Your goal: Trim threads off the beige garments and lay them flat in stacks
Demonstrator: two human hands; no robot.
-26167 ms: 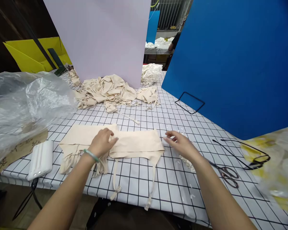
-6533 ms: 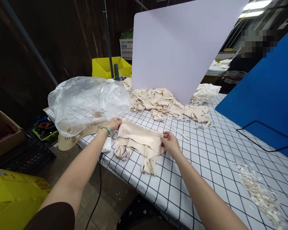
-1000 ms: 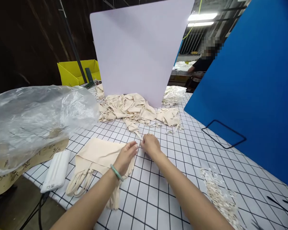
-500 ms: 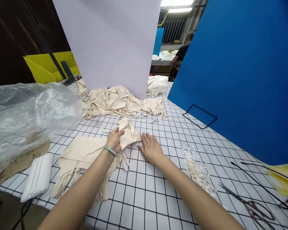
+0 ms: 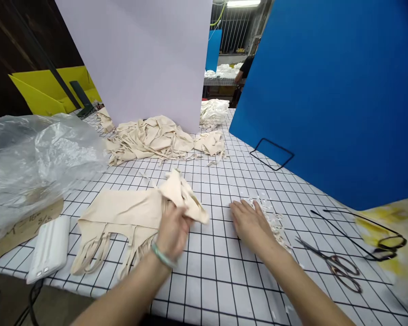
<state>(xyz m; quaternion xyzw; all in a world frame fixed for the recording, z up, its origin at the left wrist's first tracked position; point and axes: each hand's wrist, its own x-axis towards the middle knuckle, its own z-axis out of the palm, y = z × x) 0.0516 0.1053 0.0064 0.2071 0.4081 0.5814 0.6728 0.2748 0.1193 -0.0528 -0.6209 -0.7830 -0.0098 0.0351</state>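
My left hand (image 5: pixel 172 228) grips a crumpled beige garment piece (image 5: pixel 182 192) and holds it just above the checked table (image 5: pixel 204 276). Under and left of that hand lies a flat stack of beige garments (image 5: pixel 122 213) with straps hanging toward the table's front edge. My right hand (image 5: pixel 250 222) rests flat on the table with fingers spread, next to a strip of small pale fabric scraps (image 5: pixel 275 222). It holds nothing.
A heap of beige garments (image 5: pixel 153 138) lies at the back by a white board (image 5: pixel 139 59). A blue board (image 5: pixel 326 90) stands right. Scissors (image 5: pixel 336 265) and black wire frames (image 5: pixel 360 228) lie right; a white power bank (image 5: pixel 49 249) and plastic bag (image 5: pixel 30 158) left. A person stands far behind.
My left hand has pulled the crumpled beige piece toward me and to the right, off the heap's edge. My right hand slid right to the scrap strip. The view tilted down.
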